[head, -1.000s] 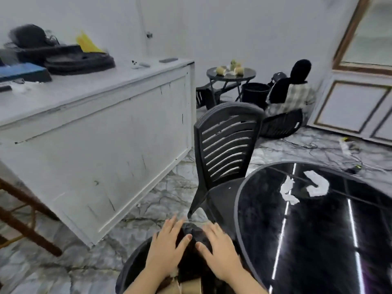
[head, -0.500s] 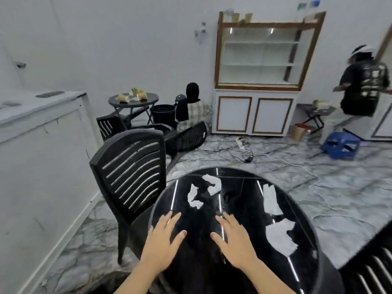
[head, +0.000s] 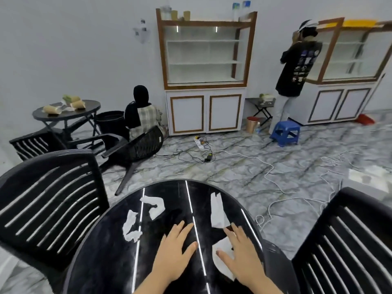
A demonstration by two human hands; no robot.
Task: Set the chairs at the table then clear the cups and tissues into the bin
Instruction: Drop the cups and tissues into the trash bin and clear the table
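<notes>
Tissues (head: 217, 210) on table (head: 110, 259), between left chair (head: 48, 206) and right chair (head: 347, 240).

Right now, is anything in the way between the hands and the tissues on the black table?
Nothing visible. The right hand already lies over one tissue, and bare tabletop separates the left hand from the torn tissue.

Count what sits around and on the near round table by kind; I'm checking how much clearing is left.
White crumpled tissues on the black glossy round table: 4
Black slatted plastic chairs beside it: 2
Cups on it: 0
Total: 6
</notes>
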